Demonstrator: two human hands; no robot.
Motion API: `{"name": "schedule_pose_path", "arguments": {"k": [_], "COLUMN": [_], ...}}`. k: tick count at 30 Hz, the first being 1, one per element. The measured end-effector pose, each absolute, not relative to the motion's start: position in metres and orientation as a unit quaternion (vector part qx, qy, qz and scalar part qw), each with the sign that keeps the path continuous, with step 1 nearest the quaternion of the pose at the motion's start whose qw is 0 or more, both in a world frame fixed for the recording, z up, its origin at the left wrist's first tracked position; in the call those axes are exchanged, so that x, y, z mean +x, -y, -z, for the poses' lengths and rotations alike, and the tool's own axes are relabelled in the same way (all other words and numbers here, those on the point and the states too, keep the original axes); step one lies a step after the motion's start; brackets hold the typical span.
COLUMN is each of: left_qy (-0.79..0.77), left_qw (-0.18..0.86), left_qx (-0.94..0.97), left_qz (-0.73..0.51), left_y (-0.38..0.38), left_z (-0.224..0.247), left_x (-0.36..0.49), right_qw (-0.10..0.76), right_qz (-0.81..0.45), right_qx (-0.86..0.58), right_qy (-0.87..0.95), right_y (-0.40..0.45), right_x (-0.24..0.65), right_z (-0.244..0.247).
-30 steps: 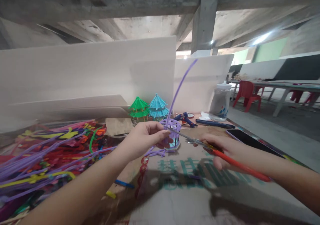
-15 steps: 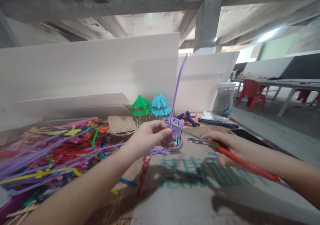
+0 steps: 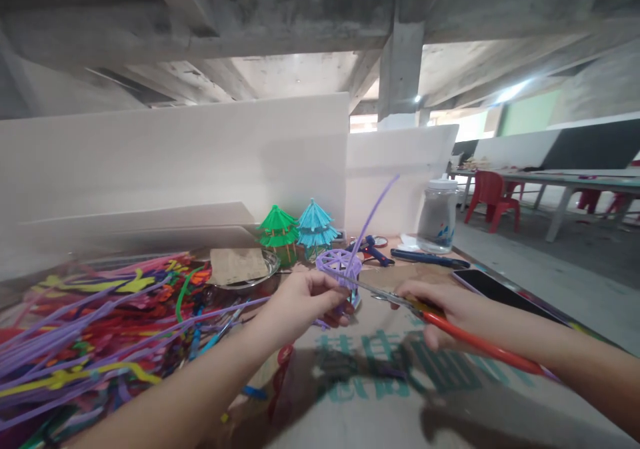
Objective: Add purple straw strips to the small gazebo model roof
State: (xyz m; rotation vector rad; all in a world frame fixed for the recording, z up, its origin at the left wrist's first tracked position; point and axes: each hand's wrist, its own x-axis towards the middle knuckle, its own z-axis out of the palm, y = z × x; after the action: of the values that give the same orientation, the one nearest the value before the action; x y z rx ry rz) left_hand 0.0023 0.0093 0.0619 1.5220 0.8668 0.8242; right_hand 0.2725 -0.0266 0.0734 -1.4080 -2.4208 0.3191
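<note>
My left hand [image 3: 313,299] pinches the lower end of a purple pipe cleaner [image 3: 373,214], whose free end leans up to the right. My right hand [image 3: 445,302] is closed on red-handled scissors [image 3: 480,346]. Their blades point left and reach the purple strip just above my left fingertips. Right behind my left hand stands a round purple openwork piece [image 3: 337,260], partly hidden by the fingers. A green two-tiered model roof [image 3: 278,226] and a light blue one [image 3: 316,225] stand behind it.
Colourful pipe cleaners [image 3: 100,322] heap on the left beside a metal bowl [image 3: 270,269]. At the right are a glue gun [image 3: 377,252], a dark blue tool [image 3: 430,258], a clear bottle [image 3: 437,216] and a phone [image 3: 500,292]. Printed cardboard [image 3: 350,416] lies beneath.
The upright purple pipe cleaner has tilted to the right and its tip is lower. The view has shifted slightly, and both hands keep their hold.
</note>
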Motion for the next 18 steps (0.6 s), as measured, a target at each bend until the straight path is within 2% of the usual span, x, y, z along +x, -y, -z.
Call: {"name": "schedule_pose_path", "arguments": {"k": [18], "left_qy": [-0.358], "left_qw": [0.573], "left_qx": [0.657], "left_qz": [-0.335], "left_y": [-0.006], "left_z": [-0.0567], "left_x": [0.0029], "right_qw": [0.103], "right_qz": [-0.228], "right_qx": [-0.473], "right_qy": [0.845], "right_y": [0.0291], "right_x": [0.2683], "right_z": [-0.0755]}}
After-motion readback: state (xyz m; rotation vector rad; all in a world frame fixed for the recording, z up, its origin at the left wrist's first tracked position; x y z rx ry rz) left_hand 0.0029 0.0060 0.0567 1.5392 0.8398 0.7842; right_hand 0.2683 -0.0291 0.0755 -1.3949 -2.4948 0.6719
